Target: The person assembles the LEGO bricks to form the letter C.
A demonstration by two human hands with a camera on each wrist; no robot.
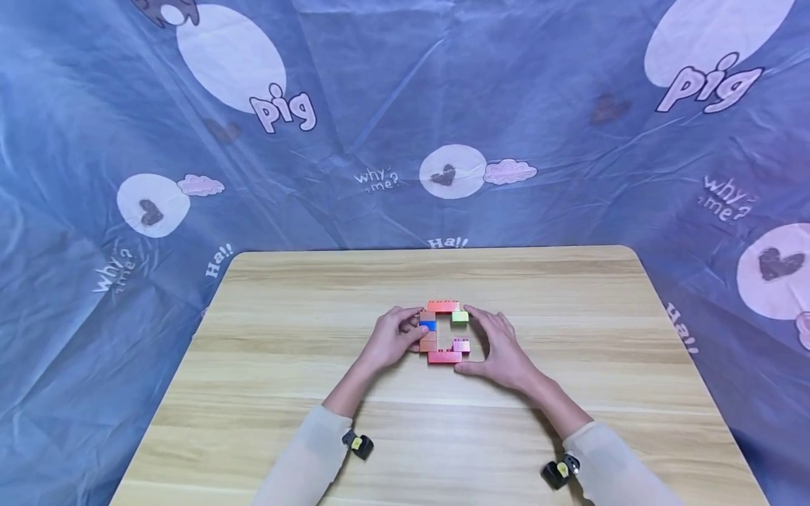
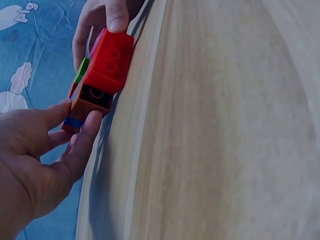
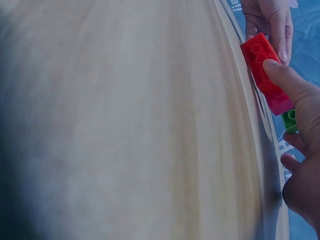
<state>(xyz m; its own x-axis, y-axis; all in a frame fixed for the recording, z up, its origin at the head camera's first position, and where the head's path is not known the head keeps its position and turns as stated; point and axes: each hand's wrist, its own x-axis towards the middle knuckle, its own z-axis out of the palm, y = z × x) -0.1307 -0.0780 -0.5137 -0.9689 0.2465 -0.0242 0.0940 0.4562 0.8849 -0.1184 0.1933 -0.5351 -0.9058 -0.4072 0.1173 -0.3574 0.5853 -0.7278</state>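
Note:
Toy building bricks are joined into a ring with a gap on its right side. A red brick (image 1: 443, 306) forms the far side, another red brick (image 1: 445, 358) the near side. Brown bricks (image 1: 427, 346) and a blue brick (image 1: 432, 326) make up the left side. At the right sit a green brick (image 1: 460, 318) and a pink brick (image 1: 462, 345). My left hand (image 1: 391, 339) pinches the brown and blue side between thumb and fingers. With the thumb on the near red brick (image 3: 260, 65) and fingers by the green brick (image 3: 290, 120), my right hand (image 1: 504, 350) holds the other side.
The wooden table (image 1: 405, 429) has a rounded far edge. Behind it and at both sides hangs a blue printed cloth (image 1: 380, 105). Each wrist wears a small black camera (image 1: 358, 445).

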